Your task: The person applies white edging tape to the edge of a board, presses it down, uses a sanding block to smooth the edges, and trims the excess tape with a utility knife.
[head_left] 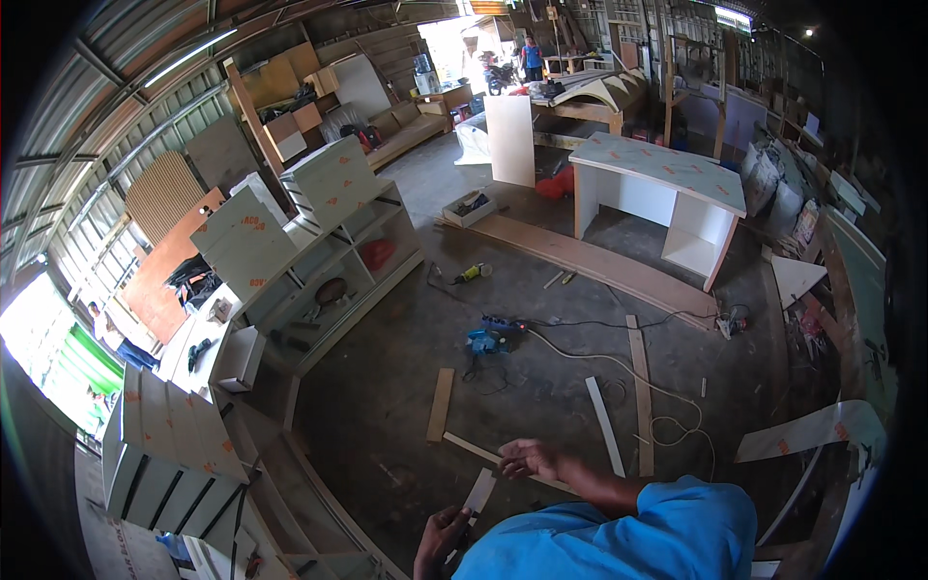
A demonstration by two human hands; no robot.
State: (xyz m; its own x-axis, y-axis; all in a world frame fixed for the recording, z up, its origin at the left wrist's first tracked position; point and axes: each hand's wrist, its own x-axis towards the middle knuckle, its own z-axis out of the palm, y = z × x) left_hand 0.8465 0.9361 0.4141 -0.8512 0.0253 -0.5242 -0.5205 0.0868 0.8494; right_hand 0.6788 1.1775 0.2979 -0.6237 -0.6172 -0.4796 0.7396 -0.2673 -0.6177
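Note:
My left hand, low in the head view, is closed round the near end of a short pale strip of board, which points away from me. My right hand is beyond it and to the right, its fingers loosely bent and apart, with nothing visible in them. Under or just behind that hand runs a long thin wooden strip, partly covered by the hand and forearm. A wider wooden piece lies on the floor ahead. My blue shirt hides part of the floor near me.
Blue power tools with trailing cords and a yellow-green grinder lie on the floor ahead. Cabinet carcasses line the left. A white-sided desk stands at the far right, beside a long brown board. Another person stands far back.

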